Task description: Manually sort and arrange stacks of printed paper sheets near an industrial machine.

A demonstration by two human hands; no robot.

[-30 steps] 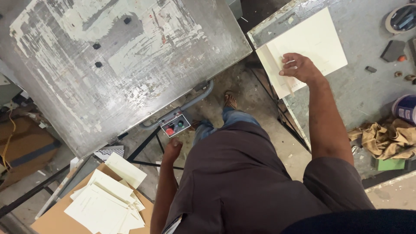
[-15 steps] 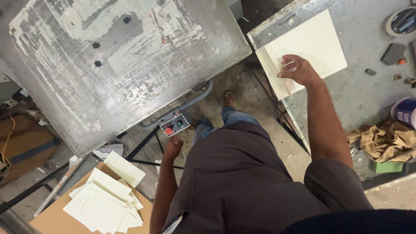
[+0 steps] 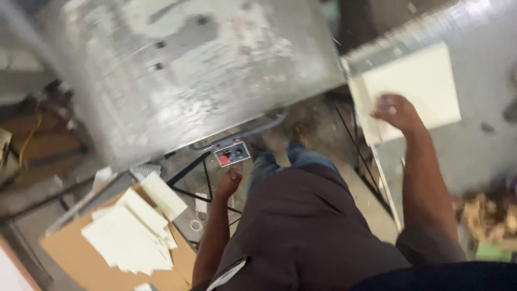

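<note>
My right hand rests with fingers spread on the near left part of a stack of cream paper sheets that lies on a grey table at the right. My left hand hangs low in front of me, fingers curled, just below a small control box with a red and a green button under the edge of a large worn metal plate. The picture is blurred by motion, so the left hand's fingers are hard to read.
A brown cardboard sheet at the lower left bears a loose pile of cream paper pieces. Crumpled brown rags lie on the right table. Black frame bars and dusty floor sit between the machines.
The view has shifted and blurred. My right hand stays on the cream stack, moved slightly. My left hand stays near the control box.
</note>
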